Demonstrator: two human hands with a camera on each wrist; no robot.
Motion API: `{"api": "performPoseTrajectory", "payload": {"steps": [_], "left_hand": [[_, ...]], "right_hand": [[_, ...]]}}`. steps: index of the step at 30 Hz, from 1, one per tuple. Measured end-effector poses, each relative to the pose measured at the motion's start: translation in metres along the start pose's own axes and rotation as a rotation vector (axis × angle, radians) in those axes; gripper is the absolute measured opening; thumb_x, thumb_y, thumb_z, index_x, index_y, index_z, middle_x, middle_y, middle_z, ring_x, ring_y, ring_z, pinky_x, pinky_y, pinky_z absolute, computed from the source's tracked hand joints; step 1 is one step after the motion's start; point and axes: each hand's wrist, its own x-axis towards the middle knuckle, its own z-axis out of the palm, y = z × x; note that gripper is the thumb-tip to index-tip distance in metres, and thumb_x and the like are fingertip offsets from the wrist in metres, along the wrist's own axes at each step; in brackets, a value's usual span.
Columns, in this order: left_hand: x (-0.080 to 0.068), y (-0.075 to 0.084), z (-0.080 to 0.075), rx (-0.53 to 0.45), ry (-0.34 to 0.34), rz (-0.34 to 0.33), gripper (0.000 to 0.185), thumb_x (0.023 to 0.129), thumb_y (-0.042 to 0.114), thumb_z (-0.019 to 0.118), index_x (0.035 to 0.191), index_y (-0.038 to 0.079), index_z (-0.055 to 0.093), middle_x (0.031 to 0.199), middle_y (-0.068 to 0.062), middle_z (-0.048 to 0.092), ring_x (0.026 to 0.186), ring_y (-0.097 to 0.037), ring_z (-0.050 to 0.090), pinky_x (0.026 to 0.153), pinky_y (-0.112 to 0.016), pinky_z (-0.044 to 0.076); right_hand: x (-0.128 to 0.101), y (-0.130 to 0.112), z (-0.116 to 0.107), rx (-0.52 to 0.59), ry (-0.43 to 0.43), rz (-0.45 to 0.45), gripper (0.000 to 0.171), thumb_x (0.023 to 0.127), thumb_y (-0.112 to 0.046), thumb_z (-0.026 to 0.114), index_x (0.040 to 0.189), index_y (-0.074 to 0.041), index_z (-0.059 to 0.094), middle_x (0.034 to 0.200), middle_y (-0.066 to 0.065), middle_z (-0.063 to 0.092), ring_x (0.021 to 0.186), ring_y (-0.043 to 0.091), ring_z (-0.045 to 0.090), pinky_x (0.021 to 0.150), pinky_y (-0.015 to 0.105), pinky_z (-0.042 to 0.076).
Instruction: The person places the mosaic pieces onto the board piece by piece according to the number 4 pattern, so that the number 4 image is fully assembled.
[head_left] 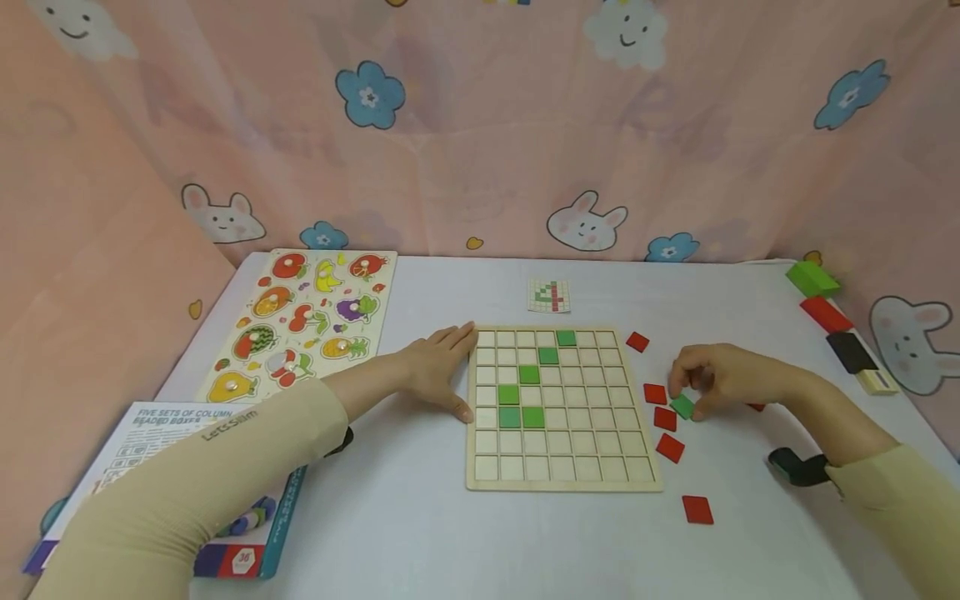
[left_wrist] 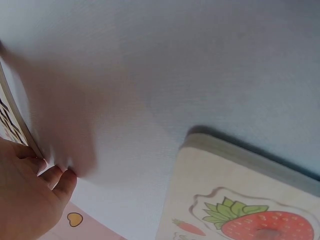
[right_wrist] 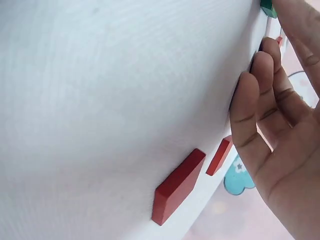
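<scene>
A wooden grid board [head_left: 562, 485] lies flat on the white table, with several green tiles [head_left: 528, 374] set in its squares in a diagonal line and a short row. My left hand [head_left: 435, 367] rests against the board's left edge, thumb and fingers spread; the left wrist view shows its fingertips at the board's side [left_wrist: 11, 117]. Right of the board, my right hand [head_left: 723, 379] pinches a green tile [head_left: 682, 407] between thumb and index finger, close over the table. Several loose red tiles [head_left: 665, 418] lie around that hand, one partly hidden behind it.
Behind the board lies a small pattern card [head_left: 549, 296] with green and red squares. At left are a fruit puzzle board [head_left: 300, 287] and a printed box or book [head_left: 142, 425]. Green, red, black and cream blocks [head_left: 826, 315] line the table's right edge.
</scene>
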Motion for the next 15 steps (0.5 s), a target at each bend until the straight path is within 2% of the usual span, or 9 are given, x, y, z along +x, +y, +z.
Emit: {"api": "performPoseTrajectory", "payload": {"steps": [5, 7, 10, 13, 15], "left_hand": [[0.001, 0.0, 0.001, -0.005, 0.006, 0.007, 0.127, 0.074, 0.065, 0.075, 0.16, 0.007, 0.003, 0.169, -0.011, -0.004, 0.157, -0.036, 0.004, 0.123, -0.06, 0.021], [0.001, 0.0, 0.001, -0.003, 0.002, 0.004, 0.127, 0.074, 0.065, 0.075, 0.16, 0.008, 0.002, 0.169, -0.01, -0.005, 0.157, -0.036, 0.003, 0.123, -0.059, 0.021], [0.0, 0.0, 0.0, -0.002, 0.001, 0.004, 0.127, 0.074, 0.065, 0.075, 0.16, 0.007, 0.002, 0.169, -0.01, -0.005, 0.157, -0.036, 0.003, 0.123, -0.059, 0.021], [-0.001, 0.001, -0.001, 0.0, 0.0, 0.006, 0.127, 0.074, 0.065, 0.075, 0.16, 0.007, 0.002, 0.169, -0.011, -0.004, 0.157, -0.036, 0.003, 0.123, -0.059, 0.021], [-0.001, 0.001, -0.001, 0.001, 0.001, 0.009, 0.127, 0.074, 0.065, 0.075, 0.16, 0.006, 0.003, 0.169, -0.011, -0.004, 0.157, -0.036, 0.004, 0.123, -0.059, 0.021]], "right_hand": [[0.001, -0.006, -0.003, -0.065, 0.026, 0.019, 0.027, 0.072, -0.025, 0.087, 0.083, -0.021, 0.062, 0.085, -0.003, 0.058, 0.083, 0.013, 0.053, 0.068, 0.021, 0.049], [0.002, -0.009, -0.006, -0.086, 0.067, 0.037, 0.025, 0.074, -0.022, 0.085, 0.08, -0.018, 0.061, 0.081, -0.003, 0.059, 0.079, 0.012, 0.053, 0.066, 0.021, 0.048], [0.003, -0.014, -0.01, -0.111, 0.19, 0.056, 0.021, 0.078, -0.018, 0.083, 0.078, -0.017, 0.062, 0.078, -0.003, 0.061, 0.076, 0.01, 0.053, 0.065, 0.02, 0.047], [0.007, -0.025, -0.009, -0.095, 0.343, 0.043, 0.017, 0.08, -0.018, 0.082, 0.082, -0.018, 0.065, 0.08, -0.001, 0.064, 0.077, 0.011, 0.054, 0.066, 0.02, 0.047], [0.012, -0.036, -0.005, -0.064, 0.409, 0.026, 0.015, 0.082, -0.019, 0.081, 0.085, -0.018, 0.066, 0.083, -0.001, 0.066, 0.079, 0.011, 0.055, 0.068, 0.019, 0.049]]}}
